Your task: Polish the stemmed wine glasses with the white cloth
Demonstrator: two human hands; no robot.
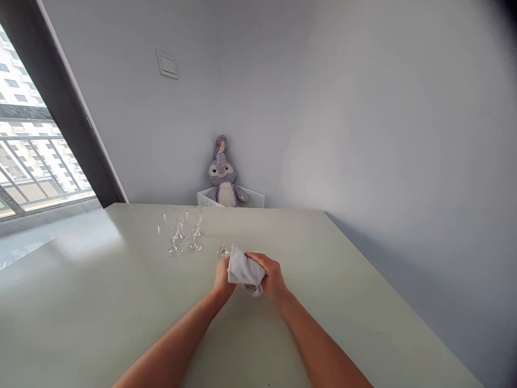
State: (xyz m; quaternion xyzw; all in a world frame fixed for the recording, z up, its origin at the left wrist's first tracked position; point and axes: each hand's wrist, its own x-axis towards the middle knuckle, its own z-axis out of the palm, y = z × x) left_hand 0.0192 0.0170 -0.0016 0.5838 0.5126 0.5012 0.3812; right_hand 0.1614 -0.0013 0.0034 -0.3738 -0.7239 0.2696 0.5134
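Cloth (244, 268), pale grey, is bunched between the fingers of both hands and covers most of one clear glass (225, 251). Right hand (275, 276): fingers closed on the cloth, thumb laid along its upper side. Left hand (223, 280): fingers curled in at the cloth's left edge and apparently gripping there; the tips are hidden, so whether they also bear on the stem cannot be told. The glass lies tilted, its foot showing just beyond the left fingers; a rounded clear edge below the cloth, between both hands, is probably its rim.

Procedure, judging the step to be wiping:
1. Support the glass with the left fingers close to the stem.
2. Turn the cloth round the bowl with the right fingers, using light, even pressure.
3. Avoid twisting one hand against the other; the stem is likely the weakest part.
4. Work low over the table (153, 318), clear of the four stemmed glasses (189, 223) standing upright beyond the left fingers, farther to the left.

Markings: no brand, label or writing can be read on the cloth, on the glassware, or on the wall switch (167, 64) far beyond the left fingers.
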